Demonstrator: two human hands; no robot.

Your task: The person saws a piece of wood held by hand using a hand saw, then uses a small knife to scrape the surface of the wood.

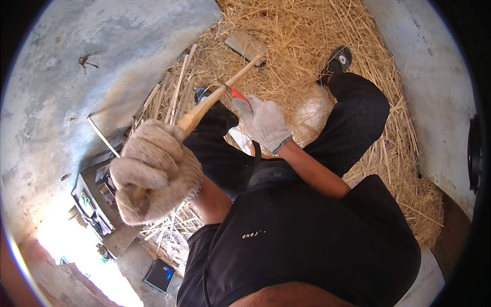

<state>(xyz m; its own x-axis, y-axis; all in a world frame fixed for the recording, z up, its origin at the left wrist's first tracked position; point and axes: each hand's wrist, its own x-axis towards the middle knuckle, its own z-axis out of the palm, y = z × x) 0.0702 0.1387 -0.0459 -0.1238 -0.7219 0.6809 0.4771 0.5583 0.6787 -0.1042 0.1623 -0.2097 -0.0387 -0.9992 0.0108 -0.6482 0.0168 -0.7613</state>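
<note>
Hands: both wear knitted work gloves. The left hand (153,171) is clamped in a full fist round the butt of a pale wooden handle (220,93), raised close to the camera. The handle runs toward 1 o'clock and ends at a flat, blurred tool head (246,46) over the straw. The right hand (263,123), at 2 o'clock from the left hand, is closed on a small red object (239,94) that touches or crosses the handle about midway; what that object is cannot be told, and the grip is partly hidden.

Below the hands lie the person's knees in black trousers, with a sandalled foot (337,60) at 1 o'clock. A bed of loose straw (307,30) covers the floor from 12 to 4 o'clock. Split cane strips (171,97) lie at 11 o'clock, a cluttered low tray (97,197) at 8 o'clock, and a dark flat device (158,275) at 7 o'clock.

Hazards, as judged: the right hand sits just beside the handle's line, so a slip of the left grip would bring shaft or head onto the fingers or knee. Loose straw gives poor footing.
</note>
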